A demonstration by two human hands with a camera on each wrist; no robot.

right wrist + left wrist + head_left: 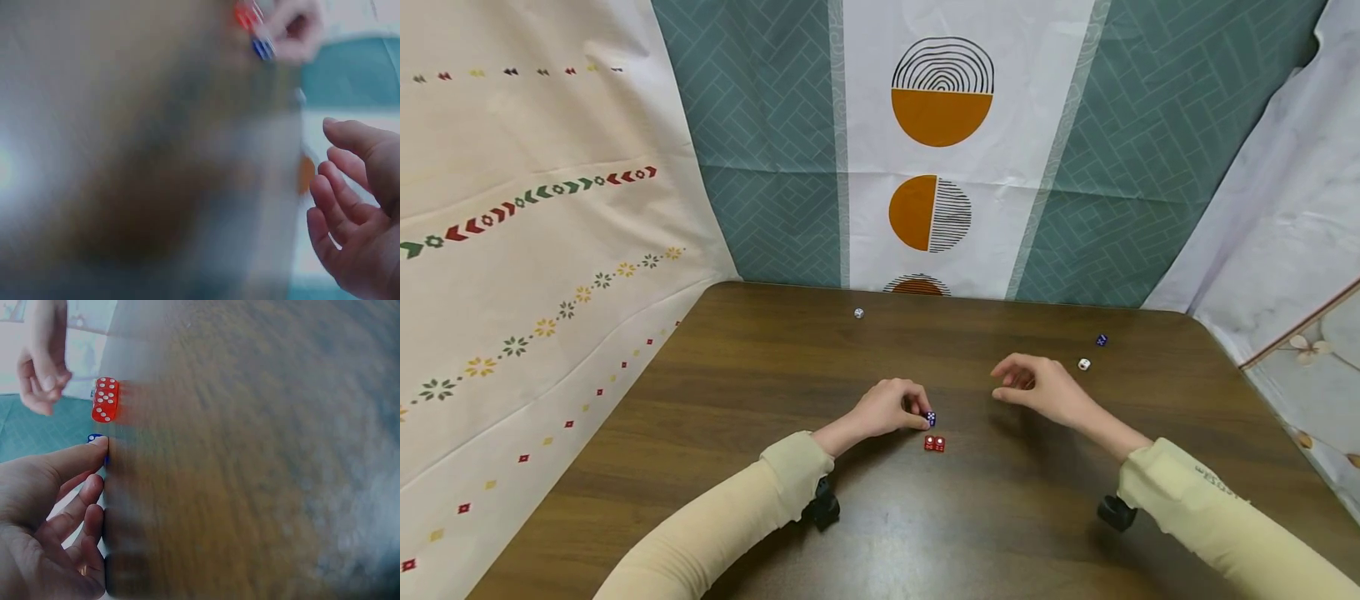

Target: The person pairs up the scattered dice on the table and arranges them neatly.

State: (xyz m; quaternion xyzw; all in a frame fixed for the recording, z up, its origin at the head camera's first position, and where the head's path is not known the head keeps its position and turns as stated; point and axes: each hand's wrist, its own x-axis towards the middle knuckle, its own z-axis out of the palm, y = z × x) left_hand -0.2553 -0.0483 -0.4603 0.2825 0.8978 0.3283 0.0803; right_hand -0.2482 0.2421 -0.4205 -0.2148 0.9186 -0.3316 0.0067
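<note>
Thumb and fingers of my left hand [891, 408] pinch a blue die [931, 418] low over the table, near its middle. Just in front of that die, on the near side, two red dice [935, 443] sit side by side. In the left wrist view the red dice [105, 400] show white pips, and the blue die [95, 437] is mostly hidden behind the thumb. My right hand [1041, 388] hovers to the right above the table, fingers loosely bent, with nothing in it. The right wrist view shows the palm [362, 206] and parted fingers.
A white die [859, 313] lies near the table's far edge. Toward the far right are another white die [1084, 364] and a blue die [1102, 340]. Patterned cloths hang behind the brown table [760, 350] and along both sides.
</note>
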